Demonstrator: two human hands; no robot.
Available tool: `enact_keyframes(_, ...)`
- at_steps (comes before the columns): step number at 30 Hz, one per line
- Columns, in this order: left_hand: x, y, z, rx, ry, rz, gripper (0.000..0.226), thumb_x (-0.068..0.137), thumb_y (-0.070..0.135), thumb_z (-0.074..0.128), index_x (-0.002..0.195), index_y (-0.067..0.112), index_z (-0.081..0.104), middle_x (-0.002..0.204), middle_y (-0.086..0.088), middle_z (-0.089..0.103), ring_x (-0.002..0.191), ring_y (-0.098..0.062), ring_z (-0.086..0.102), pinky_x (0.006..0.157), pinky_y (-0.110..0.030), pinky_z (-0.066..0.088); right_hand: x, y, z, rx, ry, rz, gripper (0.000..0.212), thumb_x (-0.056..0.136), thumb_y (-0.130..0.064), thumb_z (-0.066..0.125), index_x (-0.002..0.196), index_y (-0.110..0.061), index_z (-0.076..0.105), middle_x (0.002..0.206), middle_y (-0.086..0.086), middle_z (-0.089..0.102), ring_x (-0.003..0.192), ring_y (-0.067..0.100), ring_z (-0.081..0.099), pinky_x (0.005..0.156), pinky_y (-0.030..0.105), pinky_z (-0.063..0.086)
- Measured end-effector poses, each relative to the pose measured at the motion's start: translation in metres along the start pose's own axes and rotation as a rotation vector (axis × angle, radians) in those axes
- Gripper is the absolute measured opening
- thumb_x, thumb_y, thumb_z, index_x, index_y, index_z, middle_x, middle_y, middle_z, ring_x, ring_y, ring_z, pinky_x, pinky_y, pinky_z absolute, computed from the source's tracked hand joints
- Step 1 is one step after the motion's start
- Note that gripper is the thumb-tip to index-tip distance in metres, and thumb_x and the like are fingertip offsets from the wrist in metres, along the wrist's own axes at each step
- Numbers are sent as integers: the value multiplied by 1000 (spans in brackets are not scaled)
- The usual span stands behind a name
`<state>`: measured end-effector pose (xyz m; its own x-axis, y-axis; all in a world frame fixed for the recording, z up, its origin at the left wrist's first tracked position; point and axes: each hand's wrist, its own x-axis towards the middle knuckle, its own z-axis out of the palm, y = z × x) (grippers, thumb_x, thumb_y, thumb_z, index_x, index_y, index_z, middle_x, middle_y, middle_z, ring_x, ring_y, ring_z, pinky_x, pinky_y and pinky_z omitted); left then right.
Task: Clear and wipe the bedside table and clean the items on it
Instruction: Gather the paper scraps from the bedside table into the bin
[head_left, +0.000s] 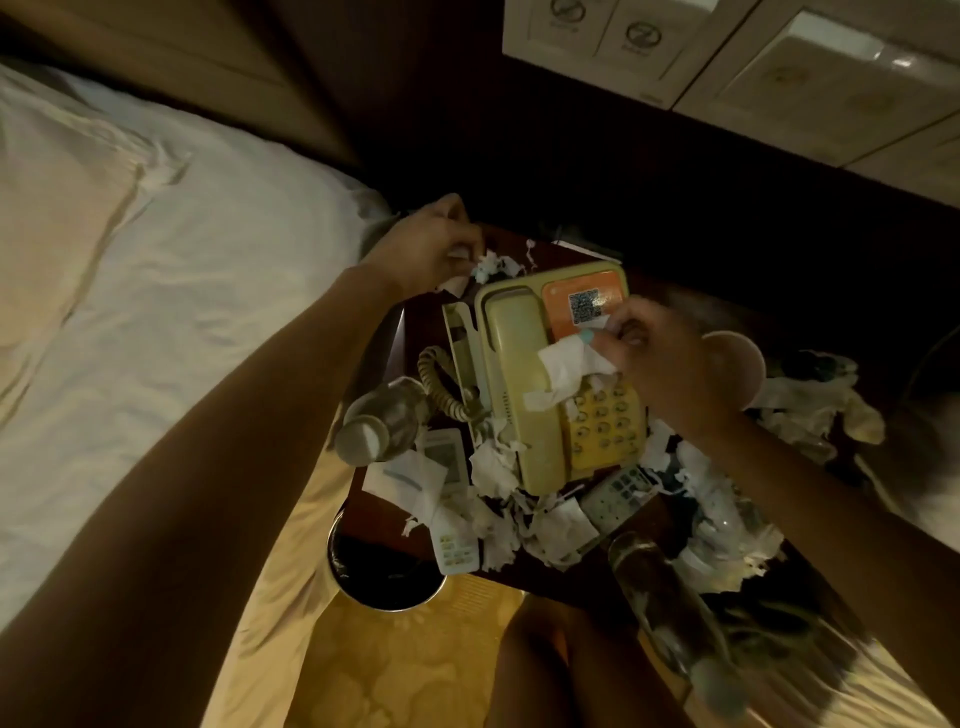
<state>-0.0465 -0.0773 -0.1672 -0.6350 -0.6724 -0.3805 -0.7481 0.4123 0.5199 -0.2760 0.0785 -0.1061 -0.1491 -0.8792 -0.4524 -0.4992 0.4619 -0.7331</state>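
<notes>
Head view looks down on a dark wooden bedside table (387, 514), which stands just right of a bed with white sheets (156, 270). A cream telephone (540, 415) lies in the middle of the table. Its handset (514, 348) is in the cradle, its coiled cord (441, 387) is on the left side, and an orange card with a QR code (584, 304) covers its far part.

The right hand (660, 358) is over the telephone. Its thumb and fingers pinch a white tissue piece (563, 366), which hangs over the handset and the yellow keypad (602, 421). The left hand (431, 249) is at the far left corner of the table, and its fingers are curled around a bit of torn paper (460, 255). Many tissue scraps (493, 467) lie around the near side of the telephone.

A clear plastic bottle (379, 421) lies on its side at the left edge of the table, near the cord. A white remote with a small screen (444, 454) is just beside it, partly under paper. A second white remote (456, 548) with coloured buttons lies at the near edge. A grey remote (618, 493) touches the near right corner of the telephone.

A paper cup (737, 364) is partly hidden behind the right hand. A dark bottle (660, 587), blurred, is at the near right. A round waste bin (374, 577) with a dark liner stands on the floor at the near left corner of the table.
</notes>
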Motion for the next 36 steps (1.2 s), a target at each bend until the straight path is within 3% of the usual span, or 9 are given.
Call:
enact_keyframes(4,-7,-3,0,-105,84,-90,15,88,8,66,103,6,67,115,-13,49,94,-16,49,84,-23,40,-2,-2,-13,-14,12,-17,15,87,-11,66,79,-12,53,70,-11,52,64,2,50,56,9,37)
enact_keyframes(8,-10,1,-9,-222,85,-176,13,88,7,66,101,6,66,108,-3,47,93,-13,51,78,-20,42,-4,-7,-20,-67,-42,-68,9,90,-5,59,89,-14,56,78,-7,53,69,-2,50,59,9,38)
enact_keyframes(12,-6,7,-12,-324,72,-288,22,82,13,73,98,8,58,100,-7,59,87,-19,57,70,-24,46,-4,-7,-17,-233,-54,-110,10,90,-8,61,99,-6,63,106,5,53,76,1,49,64,1,36)
enact_keyframes(14,-3,8,-9,-367,85,-284,36,79,20,77,105,10,54,104,-9,59,91,-24,60,72,-29,48,-2,-6,-15,-272,-25,-66,26,88,-15,65,112,-8,60,120,7,48,88,12,54,66,4,37)
enact_keyframes(17,0,14,-4,-327,34,-157,63,80,27,77,135,26,46,124,-3,43,103,-18,54,85,-28,48,-2,-4,-12,-276,-45,20,49,84,-23,71,127,-12,52,132,10,42,108,23,54,79,22,40)
enact_keyframes(19,4,20,-1,-228,-30,-64,71,82,27,75,143,37,39,132,-4,35,104,-13,47,89,-28,47,-3,-2,-9,-294,-65,21,56,82,-25,73,131,-12,49,133,11,41,112,23,52,78,15,32)
enact_keyframes(23,18,25,-5,-32,-133,7,63,84,23,73,139,41,47,134,-3,30,110,-17,48,93,-37,50,-10,0,-5,-411,-104,8,60,85,-30,70,136,-14,43,137,9,35,119,22,45,61,13,21)
enact_keyframes(31,32,28,-3,137,-258,109,43,95,41,53,136,52,44,134,-1,33,107,-21,52,89,-46,50,-15,9,0,-217,-93,-43,48,86,-24,69,130,-17,49,126,1,37,96,-12,29,72,-9,26)
enact_keyframes(36,32,26,4,80,-149,81,30,92,37,59,122,35,59,133,-1,39,113,-21,50,94,-49,47,-13,13,0,-195,-73,-32,49,86,-25,69,130,-18,49,126,1,40,102,0,38,73,-7,28)
